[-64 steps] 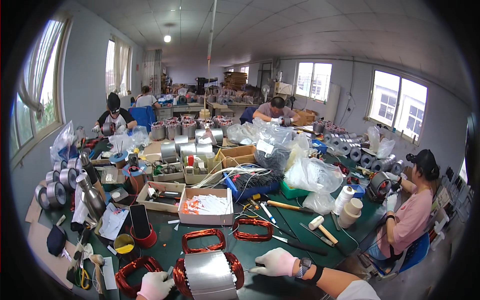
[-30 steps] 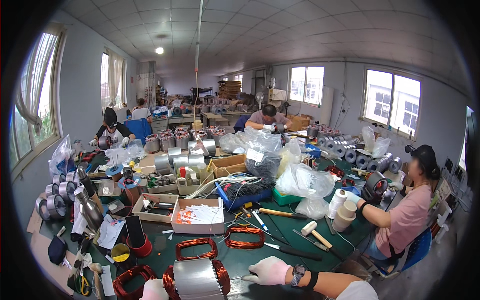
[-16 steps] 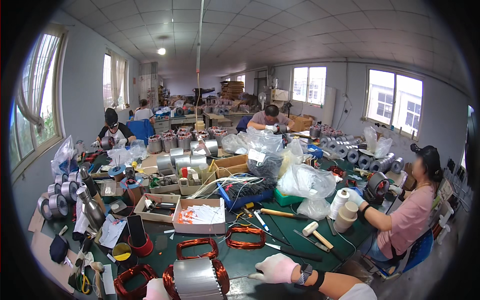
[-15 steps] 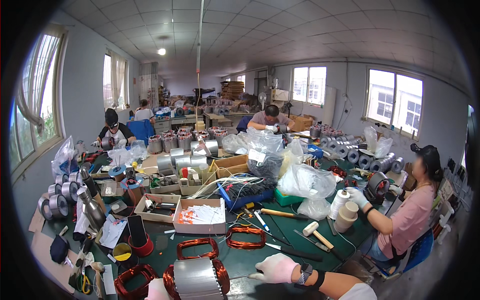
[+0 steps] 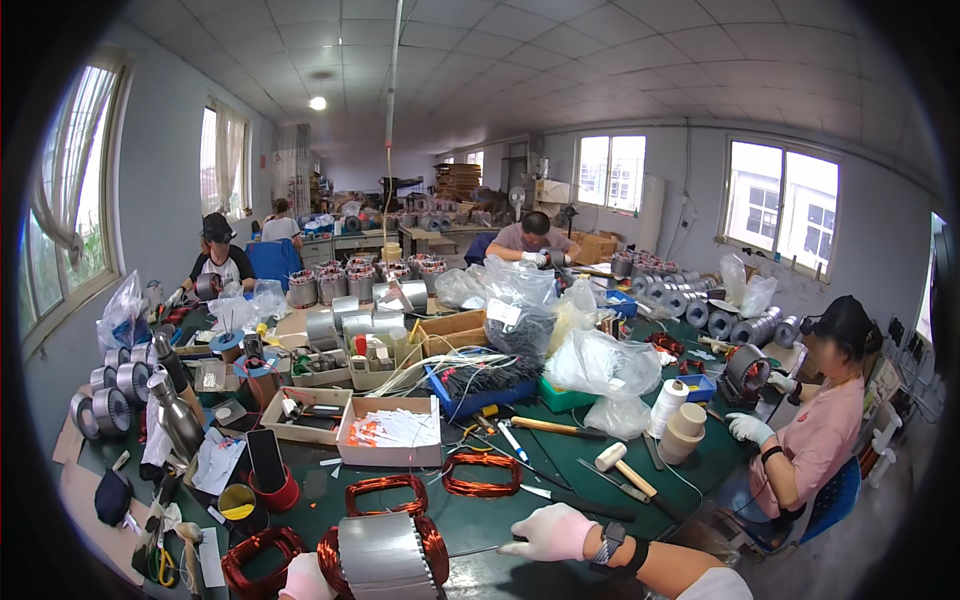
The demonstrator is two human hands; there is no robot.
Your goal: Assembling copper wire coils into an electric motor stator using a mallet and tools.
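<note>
A grey stator core [image 5: 385, 553] with red-brown copper coils at both ends lies at the bottom edge, partly cut off. My left hand [image 5: 308, 577], in a white glove, wraps against its left side; the fingertips are hidden behind the coil. To the right of the core my gloved right hand [image 5: 548, 533] is held low, fingers together and pointing left. A thin line runs from the core to its fingertips; I cannot tell whether it is cord or the table's edge. Copper wire coils lie close by: one behind the core [image 5: 386, 494], one further right [image 5: 481, 475], one at left [image 5: 262, 561].
Around the green table [image 5: 590, 470] lie a mallet [image 5: 626, 472], a hammer [image 5: 556, 427], a thread cone [image 5: 668, 407], a box of white strips [image 5: 390, 432] and a phone [image 5: 265, 462] in a red holder. A co-worker [image 5: 822, 420] sits at right; others work further back.
The view has shifted slightly, so the table appears further left. At right, the co-worker's gloved hand has moved down and away from the thread cone. My hands have barely moved.
</note>
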